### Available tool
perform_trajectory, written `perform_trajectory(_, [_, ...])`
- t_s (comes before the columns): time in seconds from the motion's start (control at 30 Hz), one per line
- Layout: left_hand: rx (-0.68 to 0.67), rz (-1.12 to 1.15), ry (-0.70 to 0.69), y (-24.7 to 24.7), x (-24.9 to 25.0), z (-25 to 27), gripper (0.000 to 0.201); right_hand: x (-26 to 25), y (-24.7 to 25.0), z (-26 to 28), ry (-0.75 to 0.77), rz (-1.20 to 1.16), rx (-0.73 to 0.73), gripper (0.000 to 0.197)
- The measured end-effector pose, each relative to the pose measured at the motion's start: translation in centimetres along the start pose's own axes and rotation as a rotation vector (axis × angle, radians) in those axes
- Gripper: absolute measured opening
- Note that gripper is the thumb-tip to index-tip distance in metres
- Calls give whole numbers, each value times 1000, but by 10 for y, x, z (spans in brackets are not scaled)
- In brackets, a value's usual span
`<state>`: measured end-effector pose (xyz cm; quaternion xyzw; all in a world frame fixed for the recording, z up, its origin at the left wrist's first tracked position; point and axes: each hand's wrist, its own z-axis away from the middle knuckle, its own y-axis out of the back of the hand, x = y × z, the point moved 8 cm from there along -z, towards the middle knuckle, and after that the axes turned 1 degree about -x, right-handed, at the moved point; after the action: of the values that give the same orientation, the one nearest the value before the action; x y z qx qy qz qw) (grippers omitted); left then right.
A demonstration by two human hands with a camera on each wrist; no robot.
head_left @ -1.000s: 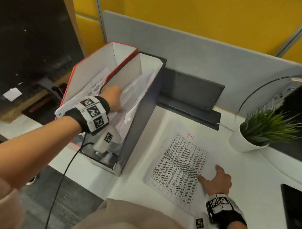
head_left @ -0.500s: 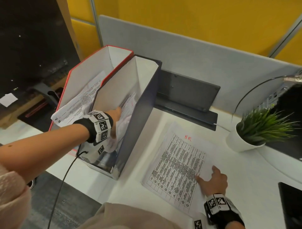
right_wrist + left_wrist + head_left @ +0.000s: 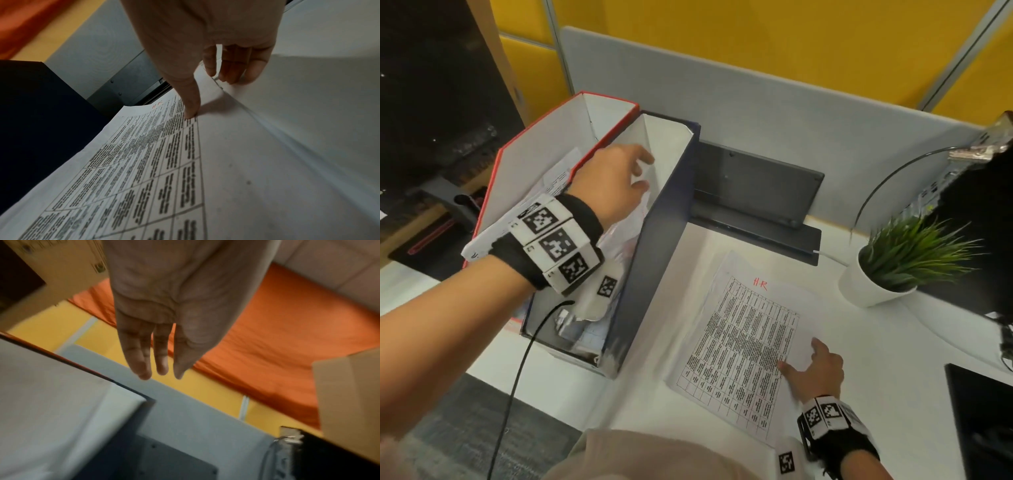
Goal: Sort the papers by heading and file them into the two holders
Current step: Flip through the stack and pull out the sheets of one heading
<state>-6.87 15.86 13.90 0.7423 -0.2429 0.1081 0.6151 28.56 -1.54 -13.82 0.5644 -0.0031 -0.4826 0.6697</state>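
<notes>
Two upright file holders stand side by side at the desk's left: a red one (image 3: 524,164) with printed sheets (image 3: 558,178) inside, and a dark blue one (image 3: 657,246) holding crumpled papers (image 3: 626,226). My left hand (image 3: 619,178) hovers above the blue holder's opening, fingers straight and empty; the left wrist view shows the same bare fingers (image 3: 144,353). A stack of table-printed papers (image 3: 743,342) headed "HR" in red lies on the white desk. My right hand (image 3: 811,366) rests on the stack's right edge, thumb (image 3: 191,105) and fingertips pressing the top sheet (image 3: 144,162).
A grey divider panel (image 3: 756,113) runs along the back, with a dark tray (image 3: 753,192) at its foot. A potted plant (image 3: 893,260) stands at the right, and a dark flat object (image 3: 983,418) lies at the right edge. The desk's left edge drops off by the holders.
My left hand has come up out of the blue holder, leaving the paper inside, and now hangs empty above it. The right hand has stayed on the stack.
</notes>
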Motion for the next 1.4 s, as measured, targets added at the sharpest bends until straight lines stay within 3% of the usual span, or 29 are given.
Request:
perform_trajectory(0.1, [67, 229, -123, -3, 51, 7, 21, -2, 0, 0, -3, 6, -6, 90])
perform_trajectory(0.2, [-19, 352, -148, -40, 82, 20, 17, -5, -2, 0, 9, 13, -22, 89])
perform_trajectory(0.33, [-236, 304, -8, -123, 78, 35, 21, -7, -4, 1, 15, 25, -53, 90])
perform_trajectory(0.5, [-552, -68, 234, -217, 25, 71, 30, -10, -5, 1, 27, 30, -84, 89])
perform_trajectory(0.57, [-619, -56, 289, -237, 9, 86, 24, -10, -4, 3, 39, 30, -88, 88])
perform_trajectory(0.63, [-581, 10, 336, -245, -4, 92, 22, -13, -3, 4, 63, 17, -88, 85])
perform_trajectory(0.77, [-450, 33, 344, -236, -11, 89, 42, -20, -5, 8, 141, 59, -130, 84])
perform_trajectory(0.9, [-430, 120, 373, -234, -13, 88, 41, -31, -3, 10, 218, 122, -81, 80])
perform_trajectory(1.03, [-441, 67, 331, -235, -9, 91, 50, -39, -13, 11, 208, -72, -164, 74])
perform_trajectory(1.1, [-374, 54, 271, -228, -3, 91, 48, -37, -14, 11, 165, -173, -186, 74])
perform_trajectory(1.2, [-156, 228, 81, -206, 11, 91, 16, -30, -9, 9, 71, -353, -164, 83])
perform_trajectory(1.27, [-99, 359, 41, -199, 15, 94, 16, -28, -4, 8, 10, -467, -130, 93])
perform_trajectory(1.4, [-200, 714, 266, -213, 2, 103, 24, -26, 8, 6, -62, -644, -39, 99])
